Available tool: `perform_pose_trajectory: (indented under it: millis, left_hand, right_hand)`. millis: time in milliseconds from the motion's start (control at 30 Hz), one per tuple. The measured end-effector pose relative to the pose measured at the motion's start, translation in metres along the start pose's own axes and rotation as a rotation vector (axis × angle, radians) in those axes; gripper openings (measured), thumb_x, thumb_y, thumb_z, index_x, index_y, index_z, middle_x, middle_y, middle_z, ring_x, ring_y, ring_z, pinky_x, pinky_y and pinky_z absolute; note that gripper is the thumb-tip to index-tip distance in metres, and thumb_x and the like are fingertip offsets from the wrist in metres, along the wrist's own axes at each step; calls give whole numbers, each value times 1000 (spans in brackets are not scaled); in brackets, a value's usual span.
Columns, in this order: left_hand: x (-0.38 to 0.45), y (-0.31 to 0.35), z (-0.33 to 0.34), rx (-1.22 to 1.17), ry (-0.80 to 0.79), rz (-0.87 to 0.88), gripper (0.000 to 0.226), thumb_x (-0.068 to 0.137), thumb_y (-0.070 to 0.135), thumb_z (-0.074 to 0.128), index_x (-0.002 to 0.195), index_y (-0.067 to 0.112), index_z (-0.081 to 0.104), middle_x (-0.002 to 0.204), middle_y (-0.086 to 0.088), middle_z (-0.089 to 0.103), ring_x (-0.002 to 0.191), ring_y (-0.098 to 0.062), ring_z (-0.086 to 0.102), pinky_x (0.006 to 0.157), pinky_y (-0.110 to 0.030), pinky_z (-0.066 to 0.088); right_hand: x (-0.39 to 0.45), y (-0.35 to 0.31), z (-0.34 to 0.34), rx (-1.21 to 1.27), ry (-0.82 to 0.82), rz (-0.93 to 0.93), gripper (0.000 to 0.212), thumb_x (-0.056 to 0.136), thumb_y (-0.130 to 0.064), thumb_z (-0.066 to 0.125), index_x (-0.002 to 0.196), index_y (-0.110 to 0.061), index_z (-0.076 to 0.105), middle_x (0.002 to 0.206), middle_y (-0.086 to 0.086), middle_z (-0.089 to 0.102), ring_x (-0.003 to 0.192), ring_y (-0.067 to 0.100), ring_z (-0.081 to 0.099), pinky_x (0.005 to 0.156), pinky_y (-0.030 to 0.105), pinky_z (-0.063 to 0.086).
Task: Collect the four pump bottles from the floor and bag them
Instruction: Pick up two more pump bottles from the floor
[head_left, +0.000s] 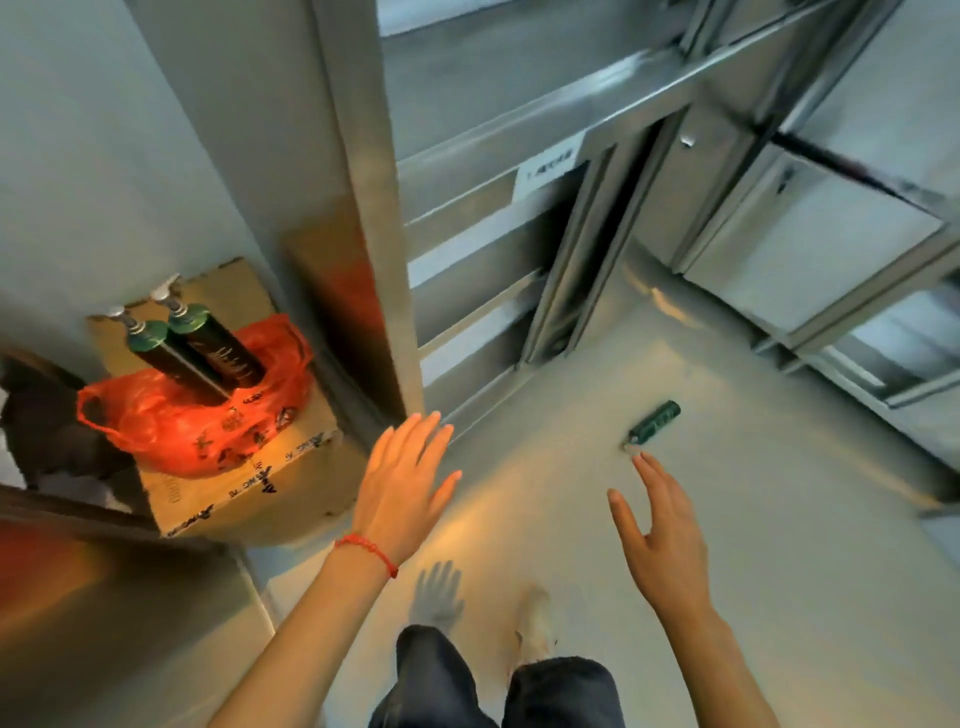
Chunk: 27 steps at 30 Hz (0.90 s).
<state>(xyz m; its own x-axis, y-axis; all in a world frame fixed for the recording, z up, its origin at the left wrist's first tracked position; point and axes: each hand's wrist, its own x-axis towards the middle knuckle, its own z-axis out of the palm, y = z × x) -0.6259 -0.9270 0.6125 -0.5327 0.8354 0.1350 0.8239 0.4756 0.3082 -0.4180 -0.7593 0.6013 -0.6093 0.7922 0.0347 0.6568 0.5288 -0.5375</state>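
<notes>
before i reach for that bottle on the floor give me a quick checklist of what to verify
1. Right hand free to take it: ok, open and holding nothing.
2. Left hand free: ok, open and empty.
3. Floor bottle reachable: ok, it lies on its side just past the right fingertips, nothing between.
4. Red bag ready for it: ok, it sits open on the cardboard box with two bottles standing in it.
5. Room left in the bag: cannot tell.
6. Fourth bottle located: not ok, none other in view.
</notes>
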Motion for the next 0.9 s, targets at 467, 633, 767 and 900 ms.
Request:
perform_pose_trajectory:
  millis: [467,633,767,900]
  left_hand:
    - [114,246,68,-105,-98,389,48,82,32,47,115,-2,57,122,-25,57,114,-43,52,93,-59,41]
    - [144,325,92,-151,-125,378,53,83,37,37,117,0,56,125,-23,56,117,-40,50,96,-56,39]
    - [173,362,109,-144,-147,381,53,84,38,37,119,2,55,126,-21,56,118,-38,50,98,-54,38]
    - [218,379,130,-124,-188,387,60,91,47,26,118,3,55,124,-20,57,117,-37,52,96,-54,39]
  right_hand:
    - [-24,189,-145,-9,301,311,46,88,-30,56,131,-15,47,140,6,47,130,21,40,99,26,27]
    - [-13,251,-196,-23,302,337,47,89,-35,53,133,-20,44,143,1,44,132,16,37,100,27,29]
    - [14,289,-221,-25,316,362,47,89,-35,52,133,-20,44,142,1,44,132,16,36,99,26,28]
    - [61,318,-230,-24,313,358,47,89,-36,52,133,-21,44,142,1,45,132,16,37,97,24,27]
